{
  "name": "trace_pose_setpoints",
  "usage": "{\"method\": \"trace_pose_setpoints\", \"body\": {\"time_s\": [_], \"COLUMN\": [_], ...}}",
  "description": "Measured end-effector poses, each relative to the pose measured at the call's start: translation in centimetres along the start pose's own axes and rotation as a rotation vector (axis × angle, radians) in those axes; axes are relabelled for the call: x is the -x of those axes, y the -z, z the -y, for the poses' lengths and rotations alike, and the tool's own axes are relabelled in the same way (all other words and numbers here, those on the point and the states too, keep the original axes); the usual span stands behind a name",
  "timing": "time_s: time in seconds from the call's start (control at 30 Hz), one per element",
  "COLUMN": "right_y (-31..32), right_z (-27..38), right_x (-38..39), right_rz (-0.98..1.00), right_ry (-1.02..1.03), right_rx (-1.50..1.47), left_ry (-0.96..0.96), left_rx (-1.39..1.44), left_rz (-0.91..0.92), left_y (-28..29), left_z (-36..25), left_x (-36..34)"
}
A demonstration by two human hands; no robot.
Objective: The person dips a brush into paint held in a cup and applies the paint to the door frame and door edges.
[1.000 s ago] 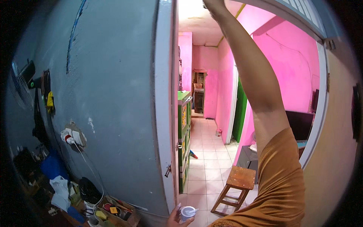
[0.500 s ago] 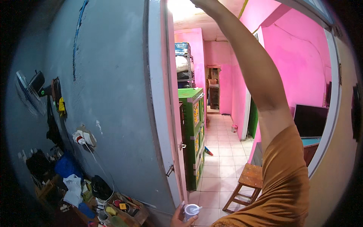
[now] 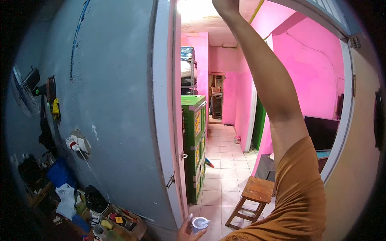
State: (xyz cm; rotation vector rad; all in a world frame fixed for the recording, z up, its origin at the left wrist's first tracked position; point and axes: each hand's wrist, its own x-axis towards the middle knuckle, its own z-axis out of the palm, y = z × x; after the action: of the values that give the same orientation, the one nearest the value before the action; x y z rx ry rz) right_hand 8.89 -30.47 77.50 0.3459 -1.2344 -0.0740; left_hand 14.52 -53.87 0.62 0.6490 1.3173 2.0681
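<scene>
At nine o'clock a fan [image 3: 24, 94] hangs on the grey wall [image 3: 116, 92], with a socket [image 3: 76, 143] below it and a box [image 3: 120, 223] of odds and ends on the floor at seven. At six o'clock my left hand [image 3: 185, 233] grips a small cup [image 3: 199, 223] from below, fingers wrapped round it. The cup is upright, with a thin stick lying across its pale top, and it sits low in front of the doorway, just beside the white doorpost [image 3: 163, 120]. Past it, in the pink corridor, stand a green cabinet [image 3: 194, 152] and, at five o'clock, a wooden stool [image 3: 254, 197].

My right hand [image 3: 225, 5] is stretched up to twelve o'clock, at the head of the doorway. The frame edge cuts it off, so I cannot tell whether it is open or gripping anything.

I judge this to be a reach-up step, with the cup in reserve well below. Any work up there calls for a level cup, and I would tilt the head up first to bring that hand into view.
</scene>
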Motion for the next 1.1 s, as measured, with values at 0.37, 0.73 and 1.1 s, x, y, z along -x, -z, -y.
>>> {"method": "trace_pose_setpoints", "body": {"time_s": [0.37,0.73,1.1], "right_y": [6.9,26.8,48.1], "right_z": [-2.8,-16.2,-25.6], "right_x": [0.2,-1.0,-4.8], "right_rz": [-0.183,-0.392,-0.615], "right_ry": [-0.177,-0.338,-0.517], "right_rx": [-0.029,-0.134,-0.055], "left_ry": [-0.049,-0.066,-0.081], "left_rx": [-0.021,-0.066,-0.139], "left_rz": [0.028,0.204,0.326], "left_y": [-6.2,-8.4,-15.9], "left_z": [-6.4,-3.0,-0.5], "left_x": [1.9,-1.1,-4.3]}}
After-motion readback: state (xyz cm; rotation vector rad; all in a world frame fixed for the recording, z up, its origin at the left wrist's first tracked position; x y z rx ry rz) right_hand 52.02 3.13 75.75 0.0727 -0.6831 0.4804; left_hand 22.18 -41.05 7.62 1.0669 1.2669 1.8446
